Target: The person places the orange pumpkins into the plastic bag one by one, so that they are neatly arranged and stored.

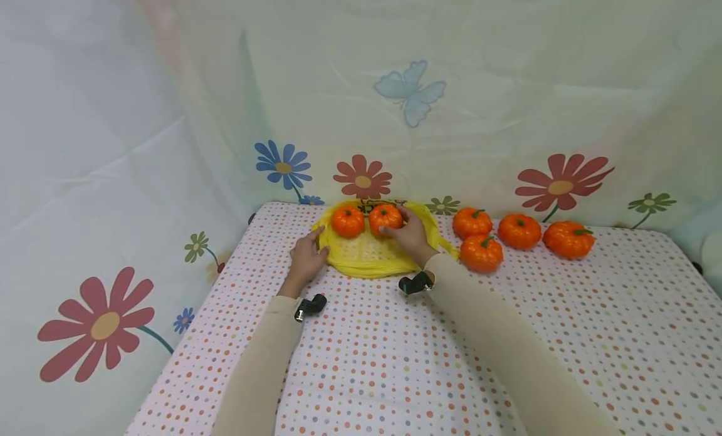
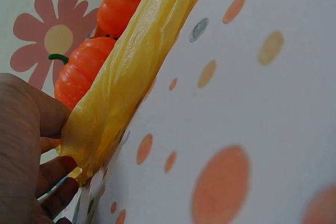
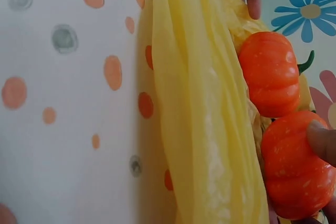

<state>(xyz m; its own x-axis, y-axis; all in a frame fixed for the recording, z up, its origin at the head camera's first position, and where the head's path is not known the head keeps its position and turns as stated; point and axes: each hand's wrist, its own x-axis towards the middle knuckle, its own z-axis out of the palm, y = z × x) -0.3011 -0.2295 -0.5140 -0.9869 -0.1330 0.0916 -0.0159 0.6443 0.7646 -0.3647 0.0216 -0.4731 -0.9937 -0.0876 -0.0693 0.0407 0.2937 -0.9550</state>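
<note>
Pumpkin, orange and ribbed, is clamped between the thumb and fingers of my right grip, at the far part of the yellow bag. Just left of it, a second pumpkin sits in the bag. My left grip touches the bag's left end, its fingers apart. Four more pumpkins stand to the right on the dotted bench, one near the bag's right end; a flowered cloth hangs at the far side.
</note>
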